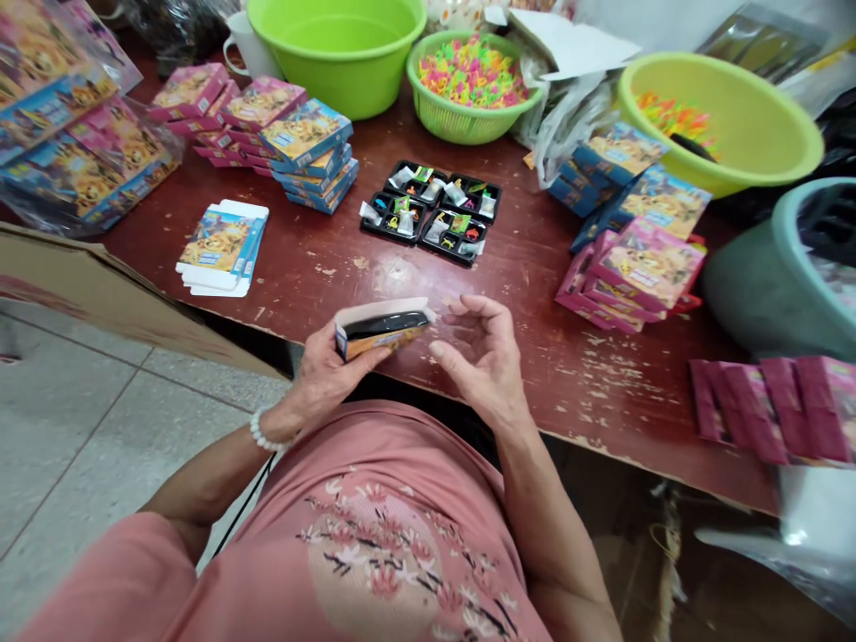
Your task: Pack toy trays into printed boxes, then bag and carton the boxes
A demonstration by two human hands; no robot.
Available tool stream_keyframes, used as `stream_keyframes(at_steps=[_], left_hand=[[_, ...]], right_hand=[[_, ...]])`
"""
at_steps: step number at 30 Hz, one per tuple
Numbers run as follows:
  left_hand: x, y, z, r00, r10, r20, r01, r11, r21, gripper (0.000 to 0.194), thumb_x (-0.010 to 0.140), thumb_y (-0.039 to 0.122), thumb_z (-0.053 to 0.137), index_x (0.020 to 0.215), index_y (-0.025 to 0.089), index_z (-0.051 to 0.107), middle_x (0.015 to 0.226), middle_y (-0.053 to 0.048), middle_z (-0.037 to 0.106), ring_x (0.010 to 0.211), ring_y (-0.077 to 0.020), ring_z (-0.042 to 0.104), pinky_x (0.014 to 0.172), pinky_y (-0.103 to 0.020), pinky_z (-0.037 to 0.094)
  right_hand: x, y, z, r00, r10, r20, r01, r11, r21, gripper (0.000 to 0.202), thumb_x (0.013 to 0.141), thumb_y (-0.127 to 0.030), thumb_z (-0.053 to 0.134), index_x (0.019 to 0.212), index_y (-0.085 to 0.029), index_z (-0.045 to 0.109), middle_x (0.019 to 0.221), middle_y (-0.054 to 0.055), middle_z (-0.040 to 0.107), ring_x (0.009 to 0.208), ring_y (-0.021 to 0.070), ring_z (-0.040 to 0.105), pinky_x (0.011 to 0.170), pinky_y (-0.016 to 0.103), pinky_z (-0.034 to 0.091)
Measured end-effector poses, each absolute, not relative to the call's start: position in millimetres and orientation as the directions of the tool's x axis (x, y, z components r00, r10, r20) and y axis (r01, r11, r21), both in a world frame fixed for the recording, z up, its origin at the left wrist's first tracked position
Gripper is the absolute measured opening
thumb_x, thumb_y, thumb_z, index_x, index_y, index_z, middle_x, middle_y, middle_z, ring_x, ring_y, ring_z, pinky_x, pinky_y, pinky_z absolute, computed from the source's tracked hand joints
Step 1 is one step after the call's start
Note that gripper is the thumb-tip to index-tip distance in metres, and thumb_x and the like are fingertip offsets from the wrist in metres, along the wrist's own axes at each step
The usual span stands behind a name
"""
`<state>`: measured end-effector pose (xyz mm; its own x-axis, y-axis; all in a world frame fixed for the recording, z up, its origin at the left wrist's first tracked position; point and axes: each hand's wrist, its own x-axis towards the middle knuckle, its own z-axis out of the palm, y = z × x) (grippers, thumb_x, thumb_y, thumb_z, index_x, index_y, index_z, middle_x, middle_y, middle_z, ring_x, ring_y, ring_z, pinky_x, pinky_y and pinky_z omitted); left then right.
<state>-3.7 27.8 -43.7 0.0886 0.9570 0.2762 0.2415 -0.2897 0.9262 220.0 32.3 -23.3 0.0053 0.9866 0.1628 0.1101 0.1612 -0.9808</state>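
My left hand [325,373] grips a small cardboard box [378,344] at the table's front edge. The box's long side is uncovered toward me, and a black plastic tray [388,325] shows inside it. Just right of the box, my right hand [485,352] has its fingers apart and curved, holding nothing; a white end flap lies close to its fingertips. Beyond my hands, several black compartment trays [428,214] with small coloured pieces and white packets sit together. To the left lies a short pile of flat blue cartons [220,245].
Pink boxes [264,102] and blue boxes [314,143] are stacked at the back left. A green tub [334,53], a green basket of coloured pieces [472,85] and a yellow-green basin [755,116] line the back. More pink boxes [646,267] and a grey-blue bucket [755,276] stand right.
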Motion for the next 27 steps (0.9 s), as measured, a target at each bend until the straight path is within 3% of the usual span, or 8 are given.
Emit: stream_keyframes(at_steps=[4,9,13,15,18,20,24,27], left_hand=[[10.2,7.3,-51.7,0.145,0.989,0.014,-0.093,0.000,0.996,0.068,0.079,0.048,0.090,0.131,0.024,0.053,0.126,-0.012,0.074,0.107,-0.0271,0.078,0.090,-0.043,0.068],[11.2,-16.1,-69.7,0.006,0.998,0.065,-0.047,-0.065,0.997,0.085,0.081,0.042,0.090,0.144,0.032,0.034,0.135,-0.011,0.064,0.112,-0.0226,0.075,0.093,-0.038,0.067],[5.8,-25.2,-71.5,0.030,0.996,0.085,0.011,-0.086,0.996,0.065,0.084,0.039,0.086,0.136,0.029,0.047,0.134,-0.009,0.065,0.107,-0.0211,0.076,0.092,-0.038,0.066],[2.2,-24.7,-66.9,0.082,0.995,0.064,0.044,-0.068,0.997,0.052,0.086,0.039,0.084,0.128,0.027,0.055,0.121,-0.007,0.070,0.098,-0.0197,0.077,0.085,-0.034,0.067],[-2.2,-19.2,-54.7,0.150,0.988,0.050,0.107,-0.066,0.992,0.029,0.090,0.038,0.080,0.109,0.025,0.062,0.090,0.001,0.068,0.074,-0.0134,0.069,0.065,-0.025,0.060],[-2.3,-13.4,-45.9,0.168,0.981,0.097,0.149,-0.122,0.981,0.020,0.091,0.038,0.078,0.094,0.023,0.064,0.083,0.002,0.064,0.070,-0.0119,0.063,0.061,-0.023,0.055],[5.1,-4.5,-37.6,0.124,0.964,0.234,0.120,-0.249,0.961,0.022,0.088,0.035,0.081,0.080,0.022,0.065,0.092,-0.001,0.067,0.086,-0.0146,0.066,0.074,-0.026,0.057],[11.4,-4.2,-40.4,0.027,0.967,0.252,0.043,-0.253,0.966,0.025,0.082,0.031,0.087,0.085,0.023,0.063,0.088,0.001,0.068,0.078,-0.0119,0.067,0.070,-0.023,0.057]], right_hand=[[218.9,12.0,-45.6,-0.081,0.997,0.014,-0.017,0.012,-1.000,0.052,0.083,-0.048,0.081,0.119,-0.031,0.046,0.122,0.006,0.068,0.102,0.0213,0.071,0.092,0.042,0.063],[210.1,-11.1,-70.0,0.014,0.999,0.030,-0.046,0.030,-0.998,0.042,0.089,-0.046,0.075,0.122,-0.031,0.052,0.107,0.004,0.068,0.095,0.0195,0.069,0.089,0.037,0.061],[214.8,-19.5,-73.2,-0.038,0.997,0.065,0.019,0.066,-0.998,0.040,0.095,-0.045,0.067,0.131,-0.031,0.057,0.114,0.005,0.069,0.100,0.0210,0.068,0.092,0.039,0.060],[220.7,-19.6,-72.4,-0.059,0.995,0.077,0.080,0.082,-0.993,0.039,0.096,-0.047,0.066,0.130,-0.030,0.060,0.112,0.006,0.068,0.095,0.0209,0.067,0.087,0.039,0.060],[231.0,-14.4,-66.4,-0.085,0.983,0.160,0.196,0.174,-0.965,0.025,0.097,-0.048,0.065,0.112,-0.028,0.067,0.111,0.007,0.069,0.094,0.0218,0.067,0.086,0.040,0.059],[236.5,-8.4,-59.7,-0.100,0.972,0.215,0.237,0.233,-0.943,0.022,0.096,-0.048,0.065,0.095,-0.026,0.069,0.113,0.008,0.070,0.102,0.0240,0.067,0.094,0.044,0.057],[239.5,1.7,-50.9,-0.127,0.982,0.138,0.101,0.151,-0.983,0.032,0.087,-0.054,0.077,0.080,-0.025,0.066,0.105,0.007,0.072,0.095,0.0230,0.069,0.089,0.042,0.059],[238.6,3.1,-53.4,-0.066,0.996,0.061,-0.046,0.058,-0.997,0.038,0.078,-0.056,0.086,0.090,-0.026,0.067,0.093,0.003,0.071,0.083,0.0195,0.068,0.079,0.036,0.060]])
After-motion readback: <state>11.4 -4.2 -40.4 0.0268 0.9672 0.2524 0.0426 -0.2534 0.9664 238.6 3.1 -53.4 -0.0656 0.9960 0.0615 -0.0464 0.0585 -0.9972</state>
